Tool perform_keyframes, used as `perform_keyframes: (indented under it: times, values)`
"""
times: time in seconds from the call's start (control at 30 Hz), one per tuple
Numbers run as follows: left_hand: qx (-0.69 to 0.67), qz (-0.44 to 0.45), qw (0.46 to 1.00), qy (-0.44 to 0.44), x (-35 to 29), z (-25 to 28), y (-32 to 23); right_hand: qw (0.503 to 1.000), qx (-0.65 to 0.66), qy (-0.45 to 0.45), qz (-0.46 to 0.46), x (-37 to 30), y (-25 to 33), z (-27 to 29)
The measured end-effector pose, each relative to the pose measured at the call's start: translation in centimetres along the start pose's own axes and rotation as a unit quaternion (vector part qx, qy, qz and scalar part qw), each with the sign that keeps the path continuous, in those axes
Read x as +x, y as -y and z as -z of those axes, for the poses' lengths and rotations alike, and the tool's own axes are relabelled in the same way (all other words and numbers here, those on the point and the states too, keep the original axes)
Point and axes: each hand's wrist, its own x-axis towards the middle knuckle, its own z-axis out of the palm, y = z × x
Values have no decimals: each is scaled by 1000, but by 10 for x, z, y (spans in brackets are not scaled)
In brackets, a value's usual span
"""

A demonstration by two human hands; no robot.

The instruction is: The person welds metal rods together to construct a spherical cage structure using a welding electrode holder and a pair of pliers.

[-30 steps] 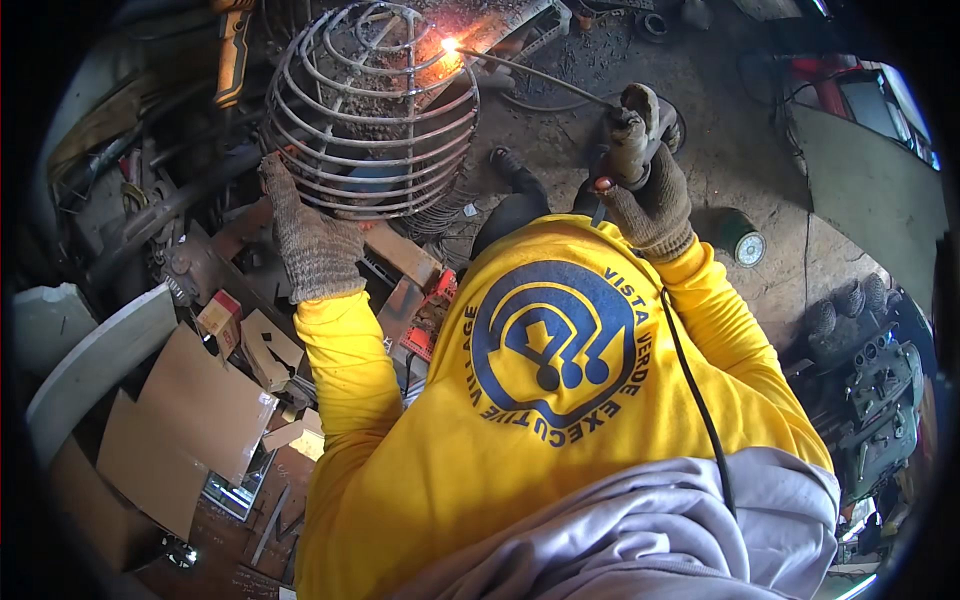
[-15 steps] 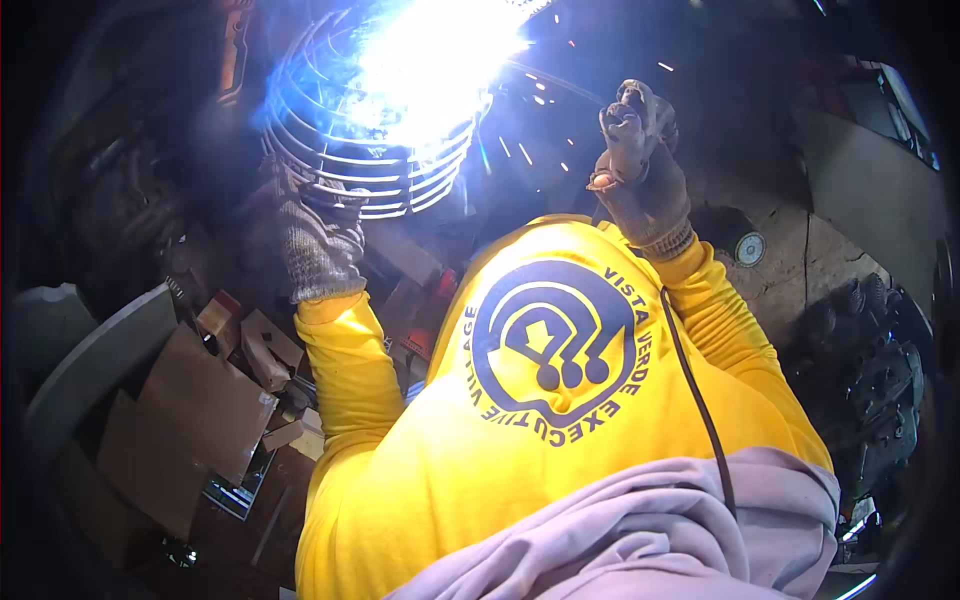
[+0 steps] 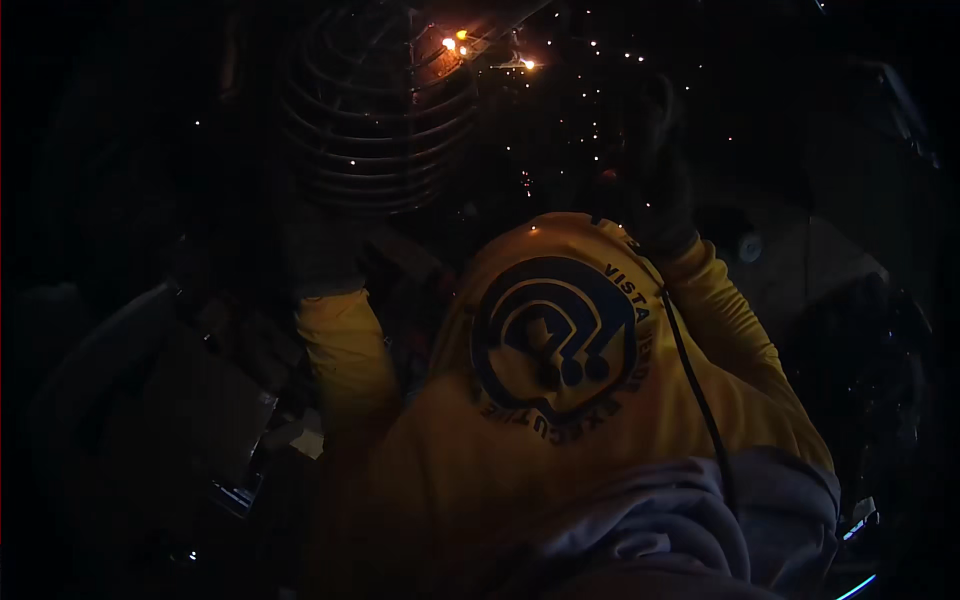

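Observation:
The scene is very dark. A rounded cage of curved metal bars (image 3: 400, 140) is at the upper left, with an orange-hot weld spot (image 3: 450, 45) near its top right. My gloved left hand (image 3: 325, 240) is a dim shape at the cage's lower left; the earlier, brighter frame shows its fingers closed on the bars. My gloved right hand (image 3: 662, 190) is raised to the right of the cage, closed round a welding electrode holder that is mostly lost in shadow. A glowing electrode tip (image 3: 529, 65) shows apart from the cage, and sparks scatter between it and my right hand.
A round disc (image 3: 749, 247) lies on the floor to the right of my right forearm. Cardboard pieces (image 3: 205, 410) and scraps are at the lower left. A dark bulky object (image 3: 850, 380) stands at the right. A dark cord (image 3: 700, 400) runs down over my yellow shirt.
The bright welding arc has gone out, leaving orange glowing spots and scattered sparks, and the picture has turned dark. The cage and both arms stay in nearly the same places.

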Motion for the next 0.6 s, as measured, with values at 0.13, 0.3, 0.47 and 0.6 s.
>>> perform_keyframes:
  times: [0.13,0.3,0.47,0.6]
  values:
    - [-10,26,999,-34,4,-4,-1,998,-55,-4,33,11,4,7]
    - [-18,26,995,-97,2,-17,1,999,-27,-21,-36,2,-2,5]
    - [28,8,983,-179,2,-22,-1,999,-6,-22,-48,5,-7,5]
    - [59,22,973,-221,0,-32,-2,997,-13,-19,-78,4,-4,5]
